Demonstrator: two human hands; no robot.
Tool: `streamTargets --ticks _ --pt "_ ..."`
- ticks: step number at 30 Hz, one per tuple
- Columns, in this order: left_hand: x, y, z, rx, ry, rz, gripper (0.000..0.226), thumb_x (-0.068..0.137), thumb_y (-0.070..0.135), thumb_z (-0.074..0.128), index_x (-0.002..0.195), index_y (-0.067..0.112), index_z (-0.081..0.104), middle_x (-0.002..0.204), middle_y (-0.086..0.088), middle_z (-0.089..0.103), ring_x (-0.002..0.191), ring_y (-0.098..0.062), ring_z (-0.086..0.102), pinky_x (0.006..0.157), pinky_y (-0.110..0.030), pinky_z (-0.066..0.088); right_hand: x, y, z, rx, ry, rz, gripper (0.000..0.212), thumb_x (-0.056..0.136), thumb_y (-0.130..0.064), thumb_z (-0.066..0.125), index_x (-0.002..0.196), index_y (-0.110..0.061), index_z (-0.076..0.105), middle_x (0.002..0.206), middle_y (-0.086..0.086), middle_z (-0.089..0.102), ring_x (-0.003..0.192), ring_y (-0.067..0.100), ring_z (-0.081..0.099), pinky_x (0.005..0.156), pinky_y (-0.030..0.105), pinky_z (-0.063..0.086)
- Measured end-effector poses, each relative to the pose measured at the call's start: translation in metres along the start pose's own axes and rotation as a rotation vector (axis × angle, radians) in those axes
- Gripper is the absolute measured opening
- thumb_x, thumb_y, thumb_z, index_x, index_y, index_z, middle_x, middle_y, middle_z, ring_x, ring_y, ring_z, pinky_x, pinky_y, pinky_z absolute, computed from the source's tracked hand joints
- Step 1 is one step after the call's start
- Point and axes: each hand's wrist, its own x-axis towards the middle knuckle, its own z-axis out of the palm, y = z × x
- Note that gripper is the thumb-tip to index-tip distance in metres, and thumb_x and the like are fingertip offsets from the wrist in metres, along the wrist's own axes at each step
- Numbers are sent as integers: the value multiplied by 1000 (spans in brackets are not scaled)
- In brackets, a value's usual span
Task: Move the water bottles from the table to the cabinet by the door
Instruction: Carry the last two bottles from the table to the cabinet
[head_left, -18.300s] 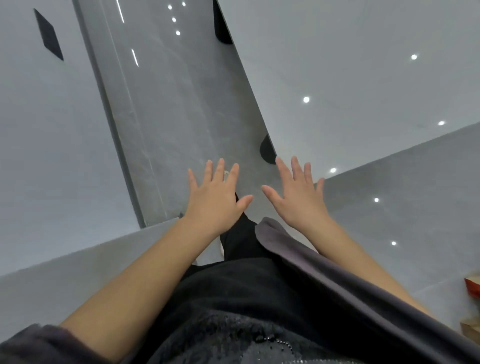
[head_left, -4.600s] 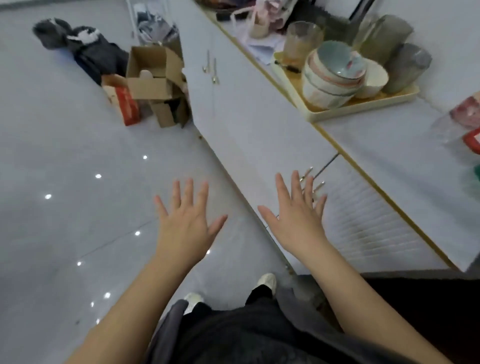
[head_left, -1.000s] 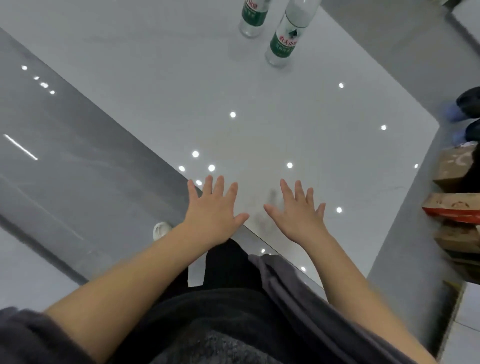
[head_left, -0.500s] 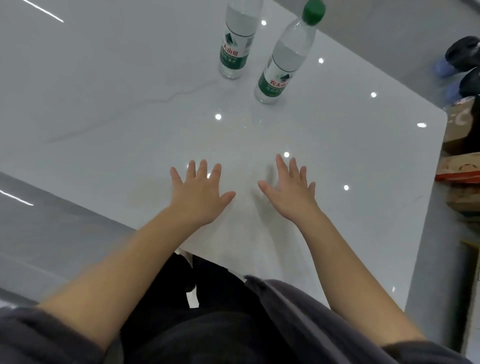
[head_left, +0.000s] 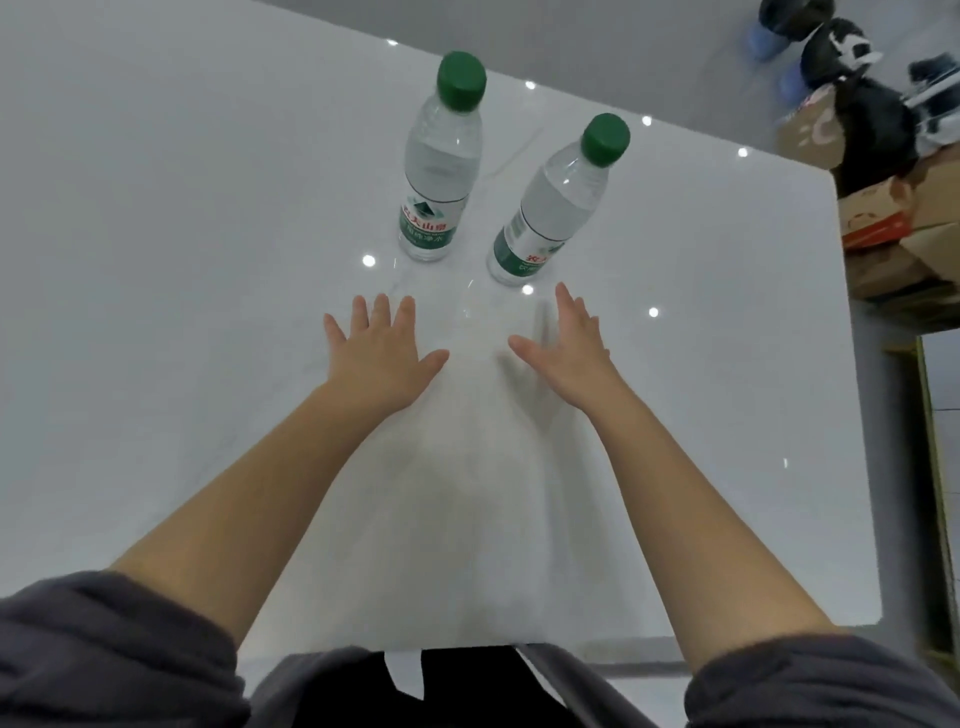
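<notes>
Two clear plastic water bottles with green caps and green labels stand upright on the glossy white tabletop (head_left: 182, 338), left bottle (head_left: 437, 166) and right bottle (head_left: 557, 208) side by side, apart, toward the far edge. Left hand (head_left: 382, 358) and right hand (head_left: 569, 351) hover palm-down just near of the bottles, fingers spread, holding nothing. Cardboard boxes (head_left: 893, 218) and a dark bag (head_left: 867, 119) sit on the floor, far right.

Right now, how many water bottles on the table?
2. Left bottle stands ahead of the left hand; right bottle stands just ahead of the right hand. Both upright, apart, green caps on. None appear hidden.
</notes>
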Motion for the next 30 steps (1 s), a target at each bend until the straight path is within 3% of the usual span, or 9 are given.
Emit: streamTargets --ticks 3,7,9,10,11,13,19,24,30 --pt "29 -7 -18 -180 111 12 88 92 51 53 154 11 5 161 -9 14 148 -30 10 118 -53 11 20 -11 3 327 128 -52 99 82 -34 75 156 -24 9 163 -6 15 149 14 14 120 39 22" --pt "72 -10 -35 -668 231 97 106 74 39 78 153 17 11 156 -5 29 141 -24 31 115 -43 29 52 -18 11 607 270 -93 98 71 -26 83 150 -23 25 150 -8 40 138 6 38 112 32 36" --pt "86 -8 -38 -806 276 137 105 66 38 83 149 23 21 145 4 44 129 -16 48 104 -34 44 66 -20 13 668 319 -130 93 66 -25 85 143 -21 33 140 -7 50 128 5 49 107 32 43" --pt "90 -5 -40 -855 286 137 99 66 33 84 146 23 25 135 10 50 118 -8 54 96 -22 46 73 -21 14 679 340 -145 89 65 -23 86 140 -19 36 135 -5 54 123 6 54 103 31 46" --pt "93 -2 -42 -893 294 137 91 69 28 84 142 22 29 123 16 54 106 1 56 85 -8 43 79 -23 15 677 355 -152 85 65 -21 86 136 -16 40 130 -3 58 116 7 58 99 29 50" --pt "97 3 -46 -925 305 129 80 72 22 82 137 21 36 106 20 54 89 6 55 68 2 38 90 -27 16 639 369 -147 74 63 -26 86 125 -12 50 116 0 66 103 10 65 89 30 55" --pt "93 0 -45 -865 273 128 65 71 28 83 125 17 48 108 9 62 94 -11 57 79 -22 43 86 -23 25 607 375 -89 64 59 -38 82 115 -15 60 105 -4 71 95 10 68 82 28 56" --pt "55 -10 -23 -855 221 138 56 70 30 83 116 19 53 101 9 65 90 -8 62 69 -11 45 39 -8 47 600 364 -55 50 64 -38 81 103 -12 62 94 -2 70 86 13 67 74 27 54" --pt "-4 -26 11 -783 175 174 59 68 32 86 117 17 56 94 18 58 87 -6 56 67 -6 38 -29 7 77 655 373 2 29 72 -23 84 92 -15 66 84 -6 70 81 9 66 73 24 54"
